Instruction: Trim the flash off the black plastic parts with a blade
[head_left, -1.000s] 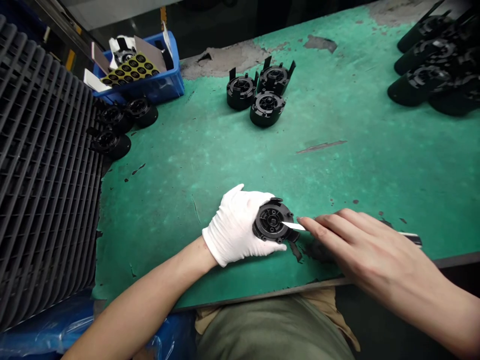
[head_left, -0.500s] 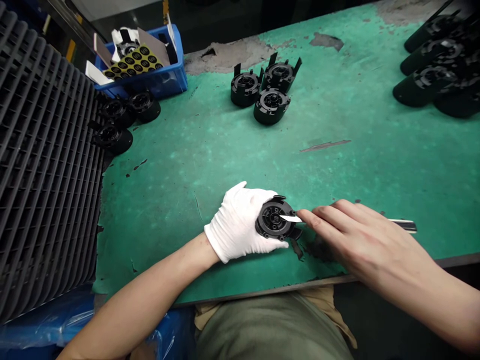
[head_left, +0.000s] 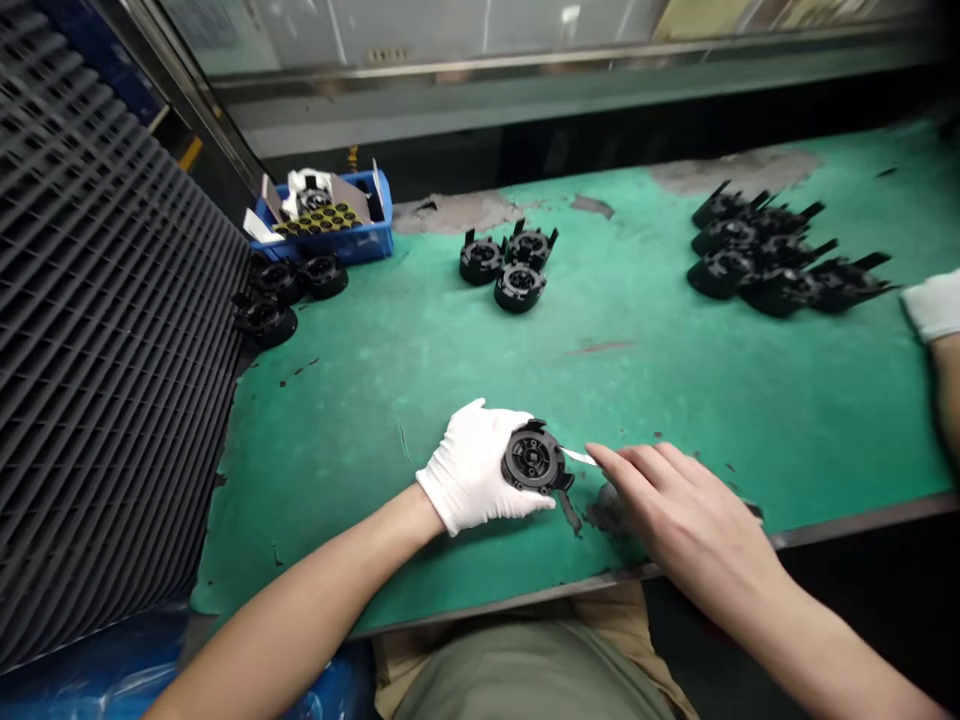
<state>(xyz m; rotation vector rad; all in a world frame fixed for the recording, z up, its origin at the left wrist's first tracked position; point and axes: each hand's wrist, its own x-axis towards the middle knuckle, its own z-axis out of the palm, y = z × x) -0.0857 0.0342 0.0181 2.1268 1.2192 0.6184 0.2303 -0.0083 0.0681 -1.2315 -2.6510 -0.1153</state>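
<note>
Near edge: green shirt (head_left: 517,675) at the bench front; blue plastic (head_left: 97,680) low at left, below the bench top.

Left hand (head_left: 474,470), white glove, wrapped round the black part (head_left: 532,458); fingers over the top, thumb underneath; part is above the near-middle of the bench (head_left: 360,370), ribbed face up toward the camera. Right hand (head_left: 682,510), bare, pinching a pale blade (head_left: 580,457), index finger laid along it; tip is at the part's right rim, contact can't be told; rest of the tool hidden by the hand.

Left side: dark slatted rack (head_left: 112,330) along the bench edge; right edge of view: another person's gloved hand (head_left: 934,305), cut off by the frame, finger state can't be told.

Further out: three black units (head_left: 514,277) bunched mid-bench; three more (head_left: 279,283) against the rack; larger cluster (head_left: 776,250) far right, tabs sticking out; blue bin (head_left: 352,245) behind the rack-side ones, dotted yellow sheet (head_left: 319,220) in it; metal rail (head_left: 450,72) beyond the bench.
</note>
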